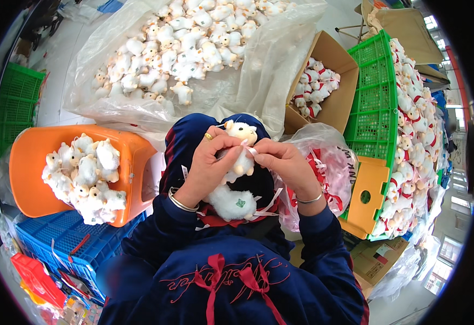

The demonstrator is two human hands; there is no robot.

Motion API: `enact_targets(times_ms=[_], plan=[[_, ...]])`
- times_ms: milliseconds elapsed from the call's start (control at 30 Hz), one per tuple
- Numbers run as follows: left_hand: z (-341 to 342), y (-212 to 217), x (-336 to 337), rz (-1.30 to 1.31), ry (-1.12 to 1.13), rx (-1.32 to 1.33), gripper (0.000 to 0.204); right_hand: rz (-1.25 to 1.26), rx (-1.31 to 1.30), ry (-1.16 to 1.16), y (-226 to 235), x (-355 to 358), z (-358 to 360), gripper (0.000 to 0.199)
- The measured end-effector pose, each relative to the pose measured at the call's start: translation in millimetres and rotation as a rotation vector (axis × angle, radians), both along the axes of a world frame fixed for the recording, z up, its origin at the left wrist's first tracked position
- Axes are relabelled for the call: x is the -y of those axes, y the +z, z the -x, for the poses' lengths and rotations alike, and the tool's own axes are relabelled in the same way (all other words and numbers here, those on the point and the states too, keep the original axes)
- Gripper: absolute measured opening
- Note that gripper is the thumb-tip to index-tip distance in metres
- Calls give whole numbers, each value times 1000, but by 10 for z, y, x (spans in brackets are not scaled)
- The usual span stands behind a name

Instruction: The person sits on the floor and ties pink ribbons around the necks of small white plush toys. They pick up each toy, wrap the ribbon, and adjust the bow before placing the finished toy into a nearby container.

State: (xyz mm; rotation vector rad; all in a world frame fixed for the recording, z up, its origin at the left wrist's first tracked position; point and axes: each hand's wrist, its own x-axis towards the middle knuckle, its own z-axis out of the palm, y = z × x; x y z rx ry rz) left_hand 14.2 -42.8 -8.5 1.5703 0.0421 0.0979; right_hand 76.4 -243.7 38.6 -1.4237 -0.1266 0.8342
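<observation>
Over my lap, a small white plush sheep (243,164) with a cream face is between my hands, its head pointing away from me. A pale pink ribbon (250,150) lies at its neck. My left hand (205,165), with a ring on one finger, is closed at the toy's left side and pinches the ribbon by the neck. From the other side, my right hand (290,165) pinches the ribbon between thumb and forefinger. A second white plush sheep (229,202) with a green mark lies on my lap, beside loose pale ribbons (268,209) and red cloth.
Left stands an orange plastic stool (26,170) piled with plush sheep, near a blue crate (47,230). Ahead, a clear plastic sheet (207,92) bears a large heap. Right are a cardboard box (332,103), a bag of red ribbons (323,141) and a green crate (375,81).
</observation>
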Motion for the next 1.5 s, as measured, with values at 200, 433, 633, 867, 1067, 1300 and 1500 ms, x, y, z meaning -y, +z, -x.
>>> enact_targets(times_ms=[200, 433, 633, 867, 1067, 1300, 1500], plan=[[0, -9, 5, 25, -6, -9, 10, 78, 154, -46, -83, -62, 41, 13], [-8, -74, 0, 41, 8, 0, 10, 50, 253, -132, -118, -178, 90, 13], [-31, -41, -38, 61, -43, -9, 11, 175, 389, -168, -103, -175, 84, 12], [-118, 31, -172, -98, -199, 131, 12, 365, 395, 30, 175, -167, -101, 13], [-168, 197, -245, -294, -296, 192, 14, 376, 394, 211, 234, -195, -277, 17], [-140, 290, -76, -466, -177, 222, 9, 574, 651, 313, 378, -302, -261, 18], [-99, 281, 67, -458, -46, 138, 9, 743, 967, 267, 345, -320, -59, 11]])
